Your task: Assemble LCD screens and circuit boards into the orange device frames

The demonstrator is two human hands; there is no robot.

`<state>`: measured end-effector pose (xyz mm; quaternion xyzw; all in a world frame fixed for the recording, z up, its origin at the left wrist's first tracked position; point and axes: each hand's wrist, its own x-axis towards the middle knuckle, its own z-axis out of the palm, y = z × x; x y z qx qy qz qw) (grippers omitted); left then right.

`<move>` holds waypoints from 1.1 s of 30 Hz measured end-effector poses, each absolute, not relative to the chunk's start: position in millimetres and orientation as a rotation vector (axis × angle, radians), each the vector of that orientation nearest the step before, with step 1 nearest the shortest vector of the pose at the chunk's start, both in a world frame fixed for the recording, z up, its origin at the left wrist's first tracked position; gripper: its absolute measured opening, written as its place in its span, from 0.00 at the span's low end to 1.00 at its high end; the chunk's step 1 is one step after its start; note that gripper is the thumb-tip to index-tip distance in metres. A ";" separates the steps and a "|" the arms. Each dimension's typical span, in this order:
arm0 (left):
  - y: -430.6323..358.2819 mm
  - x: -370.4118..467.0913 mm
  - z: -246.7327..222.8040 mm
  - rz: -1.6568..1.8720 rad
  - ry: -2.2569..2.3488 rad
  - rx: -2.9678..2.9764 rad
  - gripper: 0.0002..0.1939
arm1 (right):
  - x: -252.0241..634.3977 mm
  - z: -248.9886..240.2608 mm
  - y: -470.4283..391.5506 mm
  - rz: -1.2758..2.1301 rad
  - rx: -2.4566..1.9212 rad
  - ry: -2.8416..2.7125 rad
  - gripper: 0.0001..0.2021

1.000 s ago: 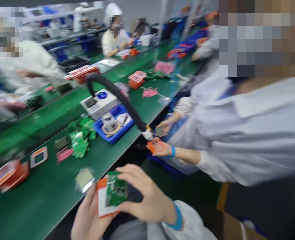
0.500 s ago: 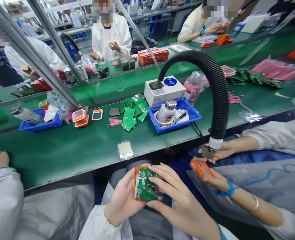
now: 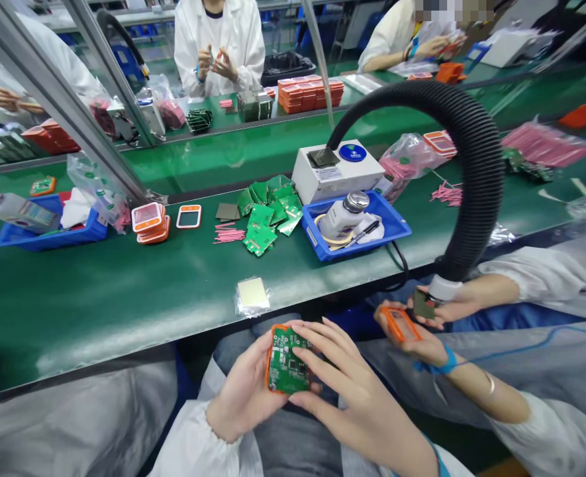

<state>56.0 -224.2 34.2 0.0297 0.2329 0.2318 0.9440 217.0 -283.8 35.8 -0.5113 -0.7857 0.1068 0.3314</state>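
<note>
Over my lap, my left hand (image 3: 245, 387) is closed around an orange frame (image 3: 269, 371) from its left side and underneath. A green circuit board (image 3: 289, 371) lies in that frame, component side up. My right hand (image 3: 347, 377) arches across the board's right side, fingertips on its face and thumb at the lower edge. Its fingers hide the board's right part. On the bench edge just beyond my hands is a pale square pad (image 3: 253, 293) on clear film.
Green boards (image 3: 267, 212), pink strips (image 3: 229, 234) and orange frames (image 3: 149, 222) lie on the bench. A blue tray (image 3: 357, 245) holds a bottle (image 3: 342, 215). A black hose (image 3: 476, 159) arches toward a co-worker's hands (image 3: 412, 321) at my right.
The board has shifted left within the frame, covering the pale strip that showed along its left edge. My right fingers stay on it. The view has tilted down slightly.
</note>
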 end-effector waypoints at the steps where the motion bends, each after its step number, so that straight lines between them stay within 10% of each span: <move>1: -224.1 54.7 33.3 0.474 0.480 0.067 0.19 | 216.0 36.0 -283.1 0.275 -1.347 -2.075 0.19; 13: -237.4 37.2 35.7 0.521 0.523 0.302 0.21 | 205.1 36.6 -295.0 0.298 -1.376 -2.059 0.23; 33: -285.2 10.0 25.7 0.713 0.730 0.386 0.26 | 188.8 0.5 -290.5 1.537 -1.380 -0.816 0.20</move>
